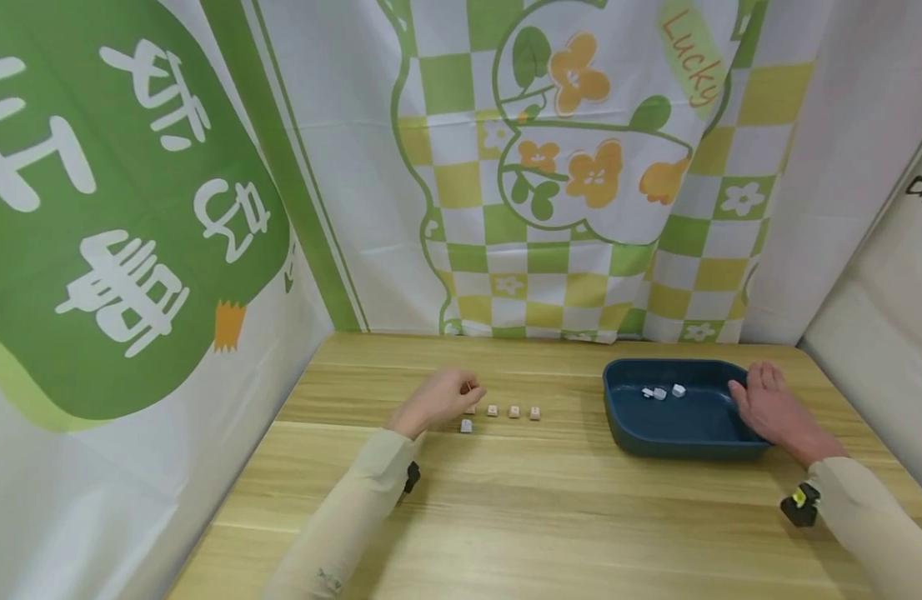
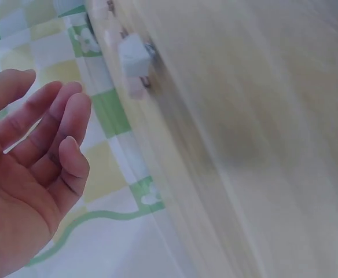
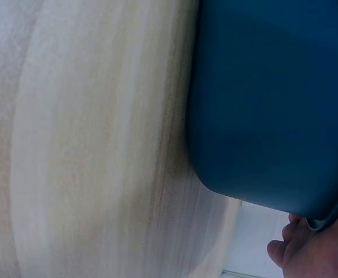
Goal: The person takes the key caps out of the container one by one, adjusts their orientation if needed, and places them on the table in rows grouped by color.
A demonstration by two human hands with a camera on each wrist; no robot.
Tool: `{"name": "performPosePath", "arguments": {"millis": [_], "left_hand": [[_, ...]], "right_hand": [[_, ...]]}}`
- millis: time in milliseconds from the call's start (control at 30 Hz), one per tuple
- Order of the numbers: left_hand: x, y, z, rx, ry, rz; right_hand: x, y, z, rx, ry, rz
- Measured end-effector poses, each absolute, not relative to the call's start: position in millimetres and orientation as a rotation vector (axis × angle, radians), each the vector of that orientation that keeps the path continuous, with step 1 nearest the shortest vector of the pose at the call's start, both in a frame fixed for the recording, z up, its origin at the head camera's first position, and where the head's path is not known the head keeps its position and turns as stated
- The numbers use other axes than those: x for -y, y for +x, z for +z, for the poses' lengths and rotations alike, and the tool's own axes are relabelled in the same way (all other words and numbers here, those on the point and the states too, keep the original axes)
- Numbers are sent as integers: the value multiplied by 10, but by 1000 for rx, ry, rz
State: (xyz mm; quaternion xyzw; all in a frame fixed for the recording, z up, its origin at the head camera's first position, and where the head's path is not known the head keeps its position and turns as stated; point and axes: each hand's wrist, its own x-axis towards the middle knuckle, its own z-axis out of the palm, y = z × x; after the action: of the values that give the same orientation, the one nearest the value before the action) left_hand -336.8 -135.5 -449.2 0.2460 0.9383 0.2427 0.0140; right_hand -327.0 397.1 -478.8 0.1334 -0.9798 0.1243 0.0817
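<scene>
Small white blocks shaped like keycaps [image 1: 514, 412] stand in a short row at mid-table. One more white block [image 1: 466, 426] sits in front of the row's left end. Over that end hovers my left hand [image 1: 440, 398], partly covering the leftmost block. In the left wrist view its fingers [image 2: 70, 124] are loosely bent, thumb apart, nothing between them. My right hand [image 1: 778, 414] holds the right rim of a dark blue basin [image 1: 686, 450], thumb over the inside and fingers outside. A few white pieces [image 1: 659, 394] lie on the basin floor.
The wood-grain table [image 1: 506, 517] ends at the back against a hanging checked cloth [image 1: 536, 275]. Another printed cloth [image 1: 228, 433] borders the left side, and a pale sheet [image 1: 881, 333] hangs on the right.
</scene>
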Motion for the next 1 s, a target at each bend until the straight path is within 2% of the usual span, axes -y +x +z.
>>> {"name": "performPosePath", "arguments": {"millis": [633,1000], "left_hand": [[941,-3395,-4254,-2934,933,816],[457,-3442,-4163,-2904,1044,800]], "right_hand": [[-3957,-3286,-4823,2816,426,243],[-3948,-3290,-4760,2944,292,253]]}}
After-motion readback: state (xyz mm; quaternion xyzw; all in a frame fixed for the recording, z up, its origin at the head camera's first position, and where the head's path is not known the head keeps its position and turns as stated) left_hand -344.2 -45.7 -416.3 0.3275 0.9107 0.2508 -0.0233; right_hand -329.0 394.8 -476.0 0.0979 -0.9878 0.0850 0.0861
